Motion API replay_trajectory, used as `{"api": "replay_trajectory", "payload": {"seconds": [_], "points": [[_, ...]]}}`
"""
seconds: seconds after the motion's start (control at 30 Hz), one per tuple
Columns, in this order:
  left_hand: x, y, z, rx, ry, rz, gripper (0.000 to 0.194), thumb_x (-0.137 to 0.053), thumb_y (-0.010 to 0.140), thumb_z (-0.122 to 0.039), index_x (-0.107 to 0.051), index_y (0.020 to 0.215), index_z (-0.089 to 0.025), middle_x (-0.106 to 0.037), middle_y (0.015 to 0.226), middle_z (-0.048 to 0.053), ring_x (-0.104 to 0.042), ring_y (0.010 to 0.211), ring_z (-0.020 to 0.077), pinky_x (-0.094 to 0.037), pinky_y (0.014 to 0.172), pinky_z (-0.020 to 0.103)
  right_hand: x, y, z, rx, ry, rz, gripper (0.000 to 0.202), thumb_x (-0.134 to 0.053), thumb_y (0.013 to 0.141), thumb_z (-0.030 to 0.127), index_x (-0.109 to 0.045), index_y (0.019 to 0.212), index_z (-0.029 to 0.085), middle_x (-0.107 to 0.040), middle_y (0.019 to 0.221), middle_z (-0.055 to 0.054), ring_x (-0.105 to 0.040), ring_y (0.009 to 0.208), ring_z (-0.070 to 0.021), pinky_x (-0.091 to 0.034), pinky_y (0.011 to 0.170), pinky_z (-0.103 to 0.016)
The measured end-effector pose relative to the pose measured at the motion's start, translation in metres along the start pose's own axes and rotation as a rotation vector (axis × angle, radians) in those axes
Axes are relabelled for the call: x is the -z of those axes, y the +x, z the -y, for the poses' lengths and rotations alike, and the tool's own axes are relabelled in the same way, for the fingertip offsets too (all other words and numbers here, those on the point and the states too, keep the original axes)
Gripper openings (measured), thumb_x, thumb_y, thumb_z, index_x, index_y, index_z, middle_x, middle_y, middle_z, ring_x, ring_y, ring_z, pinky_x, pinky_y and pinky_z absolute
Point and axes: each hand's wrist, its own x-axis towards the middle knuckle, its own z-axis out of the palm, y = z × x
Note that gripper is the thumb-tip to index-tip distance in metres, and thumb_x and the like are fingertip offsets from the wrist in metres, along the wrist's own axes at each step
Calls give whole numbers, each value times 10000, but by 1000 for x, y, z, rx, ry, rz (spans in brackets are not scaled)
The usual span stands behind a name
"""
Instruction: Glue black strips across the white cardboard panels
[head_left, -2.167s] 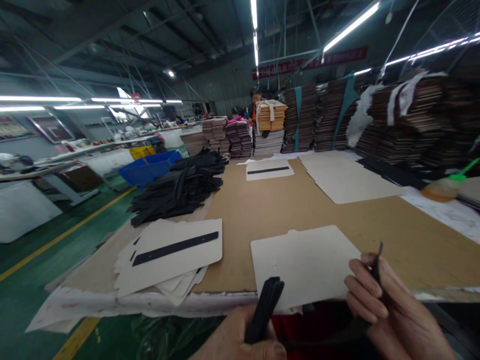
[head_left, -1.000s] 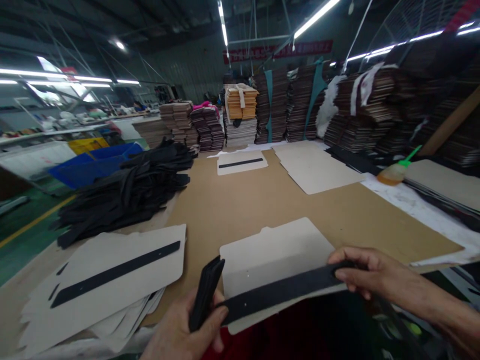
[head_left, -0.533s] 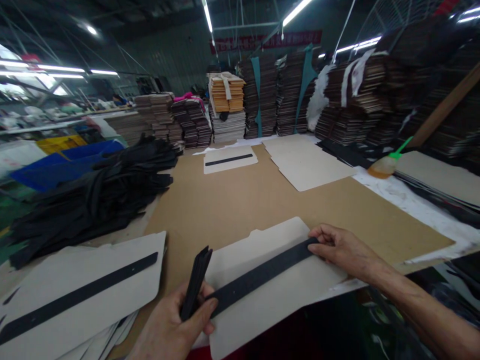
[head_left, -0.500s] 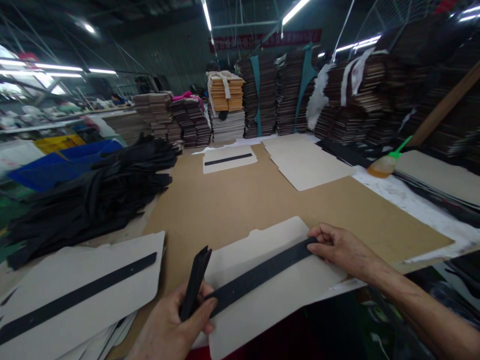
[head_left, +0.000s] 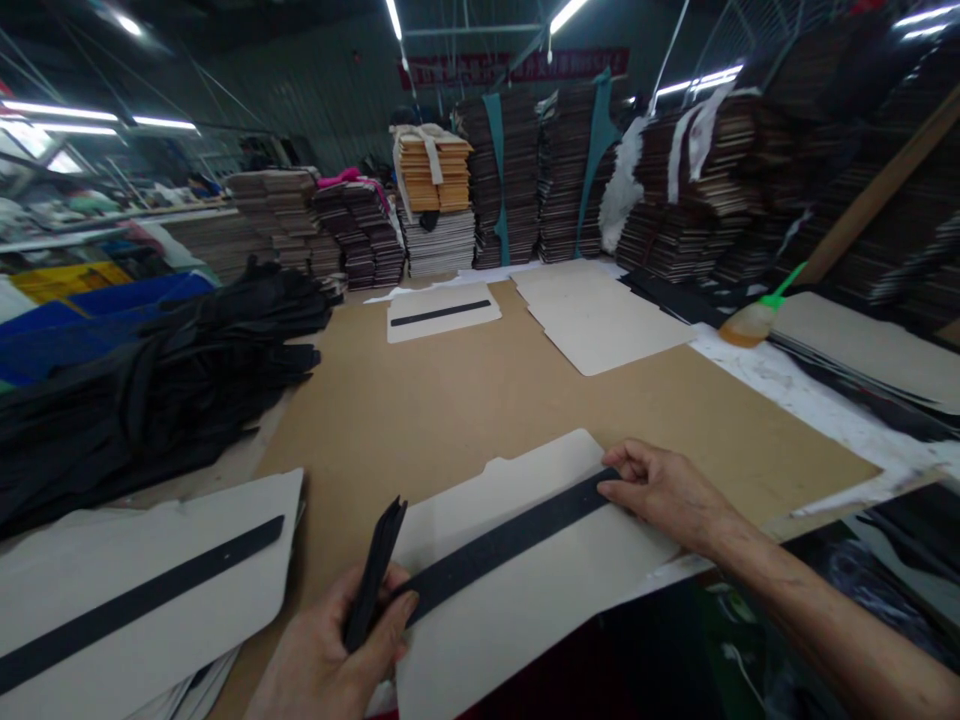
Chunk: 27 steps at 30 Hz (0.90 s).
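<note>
On the brown tabletop [head_left: 450,390] lies the pale panel [head_left: 525,610]; over it, the right hand [head_left: 664,492] and left hand [head_left: 334,635] pinch opposite ends of the black strip [head_left: 510,541], which uneven pull could skew; divided grip could drop the left's dark bundle [head_left: 375,572].

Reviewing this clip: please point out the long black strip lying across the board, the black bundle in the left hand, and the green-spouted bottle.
Long black strip [head_left: 508,543], head view: middle of its upper face.
Black bundle [head_left: 375,570], head view: middle of its visible side.
Green-spouted bottle [head_left: 750,323], head view: its body, below the spout.
</note>
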Motion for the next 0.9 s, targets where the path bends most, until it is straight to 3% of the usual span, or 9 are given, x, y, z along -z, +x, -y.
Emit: {"api": "replay_trajectory", "payload": {"seconds": [0.53,0.77,0.9], "points": [[-3,12,13,-35,46,-13,453,-502,768,-601,-617,956,-204,-630,630,-19,-642,651,227,-478,675,327,-2,-1,13,-7,-147,-73,145,-616,717,275,-612,848,213,-505,589,64,-495,560,-122,-361,551,-257],[-4,12,10,-35,32,-20,443,-515,768,-603,-616,948,-211,-624,622,-24,-643,669,229,-470,659,309,-4,-2,11,27,-228,-75,166,-588,742,317,-604,877,222,-537,604,55,-525,571,-138,-375,565,-271],[-3,8,4,-25,14,-25,405,-536,763,-562,-627,937,-207,-617,606,-33,-628,632,214,-460,627,291,-5,-5,2,125,-351,-100,208,-560,796,354,-619,951,228,-619,787,0,-583,665,-159,-430,647,-299]]}}
